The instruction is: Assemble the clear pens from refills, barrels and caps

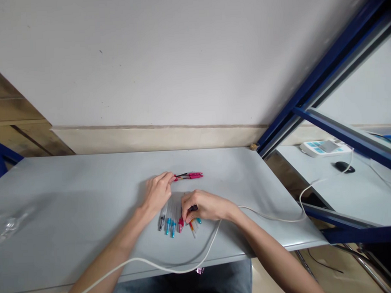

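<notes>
My left hand [159,188] is closed at the left end of the pink-capped pens [193,175], which lie side by side toward the back of the table. Closer to me, my right hand [203,204] has its fingers pinched around a small dark piece [192,208], partly hidden by the fingers. Left of that hand lies a row of clear pen barrels [173,206] with black, blue and red tips toward me. Thin refills with orange parts [192,227] stick out below my right fingers, beside another blue tip [198,220].
A white cable [175,270] runs across the table's front edge and off to the right. Crumpled clear plastic [11,226] lies at the far left. Past the blue metal frame [304,97], a second table holds a black mouse [344,167] and a power strip [316,149].
</notes>
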{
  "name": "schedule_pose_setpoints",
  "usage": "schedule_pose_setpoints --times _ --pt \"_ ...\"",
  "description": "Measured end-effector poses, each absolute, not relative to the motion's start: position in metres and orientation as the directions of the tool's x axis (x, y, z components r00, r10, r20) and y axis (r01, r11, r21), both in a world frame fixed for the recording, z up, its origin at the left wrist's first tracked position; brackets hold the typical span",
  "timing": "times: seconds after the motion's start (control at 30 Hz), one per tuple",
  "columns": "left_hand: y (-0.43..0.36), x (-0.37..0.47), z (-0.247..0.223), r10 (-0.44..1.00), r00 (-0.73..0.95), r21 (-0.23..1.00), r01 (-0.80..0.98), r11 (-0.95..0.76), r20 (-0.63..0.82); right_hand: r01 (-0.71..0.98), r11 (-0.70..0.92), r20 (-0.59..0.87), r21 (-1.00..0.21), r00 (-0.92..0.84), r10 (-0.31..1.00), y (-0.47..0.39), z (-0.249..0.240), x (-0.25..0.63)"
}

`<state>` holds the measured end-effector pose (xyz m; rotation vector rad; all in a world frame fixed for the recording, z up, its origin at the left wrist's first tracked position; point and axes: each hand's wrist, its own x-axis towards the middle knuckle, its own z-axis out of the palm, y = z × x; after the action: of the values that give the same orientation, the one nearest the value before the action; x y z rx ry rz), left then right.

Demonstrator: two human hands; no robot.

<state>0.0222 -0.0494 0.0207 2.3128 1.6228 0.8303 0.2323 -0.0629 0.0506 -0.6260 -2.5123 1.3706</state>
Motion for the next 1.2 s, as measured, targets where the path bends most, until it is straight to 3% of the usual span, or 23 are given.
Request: schedule_pose_setpoints --times 0.4,0.5,0.6,0.7,0.8,1.03,1.13,1.2 --pt "-0.05 0.023 0.021 0.915 0.246 0.457 0.806 -0.376 0.32 0.323 0.635 0.013 -0.701 -0.886 0.464 -0.069 0.049 0.226" --pt "-0.05 0.023 0.022 0.915 0.245 0.444 0.815 -0.373 0.32 0.341 0.61 0.063 -0.715 -0.838 0.542 -0.063 0.058 0.236" --pt "-0.051 0.023 0.024 0.916 0.239 0.433 0.823 -0.368 0.323 0.468 0.552 0.097 -0.69 -0.696 0.711 -0.052 0.066 0.254" --pt "-0.052 0.024 0.025 0.915 0.238 0.447 0.814 -0.371 0.326 0.689 0.39 0.015 -0.61 -0.483 0.876 -0.044 0.07 0.272" --pt "-0.052 0.025 0.024 0.915 0.247 0.46 0.804 -0.378 0.32 0.798 0.254 -0.093 -0.546 -0.359 0.929 -0.043 0.068 0.279" --pt "-0.052 0.026 0.02 0.912 0.254 0.458 0.802 -0.384 0.321 0.8 0.295 -0.198 -0.523 -0.45 0.871 -0.05 0.059 0.272" --pt "-0.053 0.026 0.02 0.91 0.256 0.459 0.799 -0.389 0.326 0.796 0.361 -0.102 -0.485 -0.462 0.881 -0.048 0.055 0.27" --pt "-0.054 0.026 0.02 0.904 0.27 0.466 0.786 -0.406 0.332 0.764 0.377 0.024 -0.524 -0.428 0.903 -0.045 0.052 0.267"
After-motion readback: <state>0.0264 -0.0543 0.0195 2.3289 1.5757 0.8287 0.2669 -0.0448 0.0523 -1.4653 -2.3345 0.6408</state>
